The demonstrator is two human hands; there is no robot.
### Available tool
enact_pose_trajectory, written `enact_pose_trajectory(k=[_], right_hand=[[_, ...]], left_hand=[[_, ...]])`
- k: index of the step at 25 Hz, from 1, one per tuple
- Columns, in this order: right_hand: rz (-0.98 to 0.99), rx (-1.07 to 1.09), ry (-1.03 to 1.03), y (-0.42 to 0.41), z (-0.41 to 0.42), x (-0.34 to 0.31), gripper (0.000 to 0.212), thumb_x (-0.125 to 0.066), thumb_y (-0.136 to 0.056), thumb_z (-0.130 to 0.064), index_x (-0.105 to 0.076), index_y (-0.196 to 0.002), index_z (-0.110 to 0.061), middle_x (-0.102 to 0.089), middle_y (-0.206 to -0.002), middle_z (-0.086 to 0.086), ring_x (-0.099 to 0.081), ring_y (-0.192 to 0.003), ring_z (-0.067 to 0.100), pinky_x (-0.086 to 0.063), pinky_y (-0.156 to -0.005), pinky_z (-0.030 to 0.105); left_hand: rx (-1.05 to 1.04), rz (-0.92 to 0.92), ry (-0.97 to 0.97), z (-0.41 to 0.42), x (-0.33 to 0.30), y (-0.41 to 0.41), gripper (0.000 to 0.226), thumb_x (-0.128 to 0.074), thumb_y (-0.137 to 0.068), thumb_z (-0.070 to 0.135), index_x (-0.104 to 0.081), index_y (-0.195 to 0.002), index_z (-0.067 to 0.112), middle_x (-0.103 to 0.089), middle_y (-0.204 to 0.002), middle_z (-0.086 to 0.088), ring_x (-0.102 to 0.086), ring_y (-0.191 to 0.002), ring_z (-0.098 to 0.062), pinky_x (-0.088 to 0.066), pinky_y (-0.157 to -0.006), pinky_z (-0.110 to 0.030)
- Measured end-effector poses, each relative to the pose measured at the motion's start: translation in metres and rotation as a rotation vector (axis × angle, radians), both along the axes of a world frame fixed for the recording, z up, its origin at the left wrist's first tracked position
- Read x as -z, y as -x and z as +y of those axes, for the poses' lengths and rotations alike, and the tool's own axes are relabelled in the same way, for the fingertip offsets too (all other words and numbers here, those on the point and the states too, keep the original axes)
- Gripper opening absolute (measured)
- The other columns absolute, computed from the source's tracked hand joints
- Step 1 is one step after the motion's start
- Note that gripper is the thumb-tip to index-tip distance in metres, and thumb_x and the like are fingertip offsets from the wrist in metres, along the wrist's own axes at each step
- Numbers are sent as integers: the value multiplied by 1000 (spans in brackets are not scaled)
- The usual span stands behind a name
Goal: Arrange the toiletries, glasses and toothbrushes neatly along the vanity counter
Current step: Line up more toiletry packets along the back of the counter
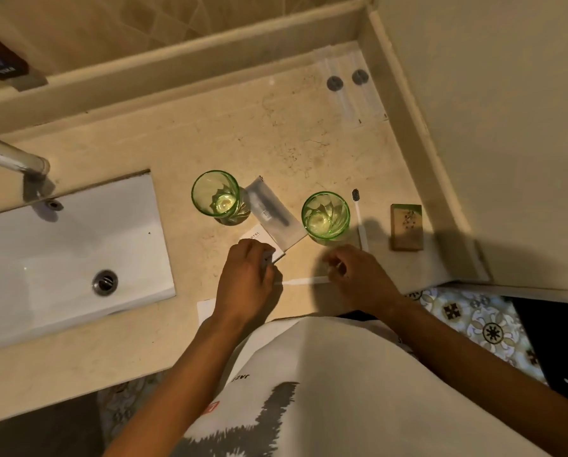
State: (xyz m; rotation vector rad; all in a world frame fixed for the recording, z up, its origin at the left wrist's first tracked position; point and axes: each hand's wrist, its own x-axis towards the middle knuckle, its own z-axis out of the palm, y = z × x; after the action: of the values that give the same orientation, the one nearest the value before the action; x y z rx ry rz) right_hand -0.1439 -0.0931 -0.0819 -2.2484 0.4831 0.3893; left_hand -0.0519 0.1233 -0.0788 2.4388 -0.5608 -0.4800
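Two green glasses stand on the beige vanity counter, one to the left and one to the right. A clear wrapped packet lies between them. A white toothbrush lies right of the right glass. A second white toothbrush lies crosswise near the front edge. My right hand pinches its right end. My left hand covers its left end and grips a small item beside a white hotel-labelled box. A tan soap box sits at the right.
A white sink with a metal tap fills the left. Two clear wrapped packets with grey round seals lie in the back right corner. A white paper sticks out at the front edge. The wall borders the right.
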Motion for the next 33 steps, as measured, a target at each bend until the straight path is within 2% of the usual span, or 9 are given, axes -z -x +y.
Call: enact_pose_trajectory(k=[4,9,13,17,22,25,27,29,33], right_hand=[[-41,-232,44,-25,47,2,42,-60,-94,-16,-57,-136,-11,-59,-130,13,-59,-114,26,-46,-98,32],[4,-157,-5,-51,79,4,52,-59,-91,-15,-47,-142,-13,-47,-136,12,-50,-120,26,-43,-95,28],[59,-141,-45,-57,86,6,50,-60,-91,-14,-47,-139,-15,-48,-134,10,-54,-117,26,-45,-91,28],[59,-75,-82,-59,93,4,54,-66,-86,-11,-48,-138,-9,-55,-130,15,-58,-113,30,-51,-89,34],[-88,-120,51,-66,94,-21,41,-55,-89,-18,-60,-126,-2,-62,-123,18,-62,-105,34,-52,-82,31],[-283,-197,48,-65,84,-46,45,-47,-88,-30,-69,-109,3,-69,-110,21,-67,-89,33,-59,-64,32],[-285,-114,-40,-72,74,-70,44,-54,-91,-36,-64,-124,-9,-63,-117,13,-63,-96,22,-57,-71,23],[-232,-22,-156,-87,61,-87,37,-60,-94,-23,-59,-131,-21,-59,-119,0,-60,-98,14,-51,-75,13],[-241,134,-268,-127,34,-99,35,-60,-96,-25,-58,-130,-31,-64,-119,-6,-65,-99,15,-60,-80,33]], left_hand=[[-6,-28,-78,17,-2,-5,40,-55,-84,23,-65,-119,7,-54,-126,-16,-45,-121,-32,-39,-94,-31],[60,-17,-188,26,3,-13,56,-67,-72,27,-59,-120,-2,-51,-130,-27,-42,-121,-42,-49,-94,-50],[70,-5,-235,27,15,-12,69,-76,-76,26,-53,-136,2,-44,-148,-27,-39,-136,-47,-41,-107,-51],[20,-48,-230,25,19,-10,63,-75,-80,32,-56,-136,10,-49,-146,-18,-44,-132,-41,-40,-102,-46],[-67,-53,-104,33,1,-7,64,-72,-83,43,-53,-139,18,-45,-150,-12,-41,-135,-34,-36,-106,-45],[-137,-99,48,42,-27,-4,63,-74,-83,45,-51,-137,21,-44,-148,-6,-42,-135,-24,-38,-107,-42],[-131,-172,144,41,-47,-15,64,-80,-80,41,-52,-133,20,-46,-145,-6,-44,-133,-22,-42,-106,-40],[-123,-210,209,30,-62,-36,63,-83,-78,36,-54,-131,17,-47,-143,-6,-45,-133,-23,-46,-104,-38],[-144,-193,275,-6,-71,-81,58,-81,-81,34,-55,-130,16,-45,-146,-7,-43,-136,-23,-47,-107,-41]])
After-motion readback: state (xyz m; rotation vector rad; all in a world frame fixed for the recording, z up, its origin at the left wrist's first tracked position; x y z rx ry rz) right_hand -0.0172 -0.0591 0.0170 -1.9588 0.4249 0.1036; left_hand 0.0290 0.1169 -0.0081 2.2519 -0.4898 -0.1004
